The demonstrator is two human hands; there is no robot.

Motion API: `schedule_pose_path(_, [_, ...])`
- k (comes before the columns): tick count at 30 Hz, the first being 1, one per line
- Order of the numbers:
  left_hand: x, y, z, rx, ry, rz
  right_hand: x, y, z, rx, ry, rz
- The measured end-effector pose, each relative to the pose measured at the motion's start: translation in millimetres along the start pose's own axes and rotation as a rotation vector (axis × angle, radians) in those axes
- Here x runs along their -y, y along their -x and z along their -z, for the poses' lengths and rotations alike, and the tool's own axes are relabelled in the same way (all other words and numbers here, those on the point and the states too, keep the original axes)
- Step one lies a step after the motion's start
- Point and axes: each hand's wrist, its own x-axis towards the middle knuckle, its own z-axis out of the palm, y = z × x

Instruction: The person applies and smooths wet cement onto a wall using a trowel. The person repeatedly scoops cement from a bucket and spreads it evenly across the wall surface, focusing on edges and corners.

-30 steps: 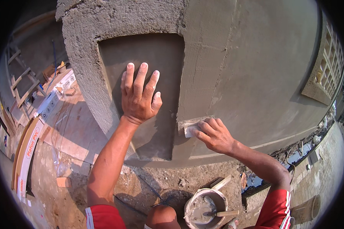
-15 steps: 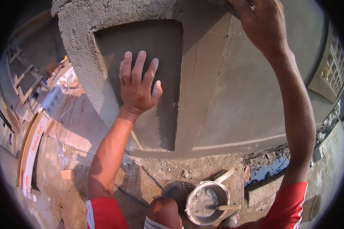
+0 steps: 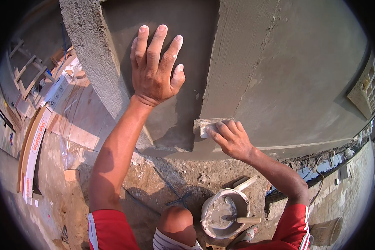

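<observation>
Since the earlier frame, our right hand [image 3: 231, 139] has come down from the top of the wall to its lower part, and our view sits closer to the plaster. We now press a small pale float [image 3: 207, 127] against the grey wall [image 3: 287, 75] with the fingers [image 3: 221, 131] curled over it, clenched on the tool. Its long axis runs roughly level, pointing left toward the vertical corner edge where the flat face meets the recessed panel [image 3: 196, 50]; its left end reaches that edge. Most of the float is hidden under our fingers, so we cannot tell its full shape.

Our left hand [image 3: 154, 71] lies flat on the recessed panel, fingers spread and pointing up, holding nothing, much as it did before.

Open wall lies to the right of and above the float, smooth and wide. Left of it the surface steps back into the recess, so room that way ends at the corner. Just below runs a thin pale line [image 3: 279, 146] across the wall, and under it the wall's bottom edge meets rough ground [image 3: 175, 175].

On the ground below our right forearm stands a round bucket [image 3: 225, 208] of pale mix with a trowel [image 3: 241, 219] resting in it, handle pointing right. Our knee [image 3: 177, 218] is just left of the bucket. Far left lie long cardboard boxes [image 3: 33, 154] and a wooden ladder [image 3: 27, 73].
</observation>
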Motion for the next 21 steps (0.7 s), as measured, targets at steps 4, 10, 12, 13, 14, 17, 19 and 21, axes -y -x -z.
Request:
schedule_pose_path(4, [-1,0,0,-0.011,-0.004,-0.007,35,59,-75,0.169,-0.091,0.024])
schedule_pose_path(10, [-1,-2,0,0.001,-0.02,-0.041,73,90,-67,0.234,-0.735,-0.444])
schedule_pose_path(12, [0,-2,-2,-0.021,-0.015,-0.036,69,78,-34,0.18,-1.426,-0.965])
schedule_pose_path(13, [0,-1,-4,-0.032,-0.008,-0.029,60,75,-27,0.044,-1.776,-1.092])
schedule_pose_path(14, [1,0,-5,-0.039,-0.013,-0.043,51,76,-22,-0.073,-2.042,-1.064])
schedule_pose_path(17, [1,0,-4,-0.032,-0.013,-0.041,47,69,-2,-0.319,-2.387,-0.975])
schedule_pose_path(19, [-1,-1,-4,-0.017,-0.012,-0.043,49,69,2,-0.43,-2.424,-0.973])
schedule_pose_path(21, [-2,-3,-1,0.007,-0.022,-0.051,55,74,2,-0.539,-2.422,-1.01])
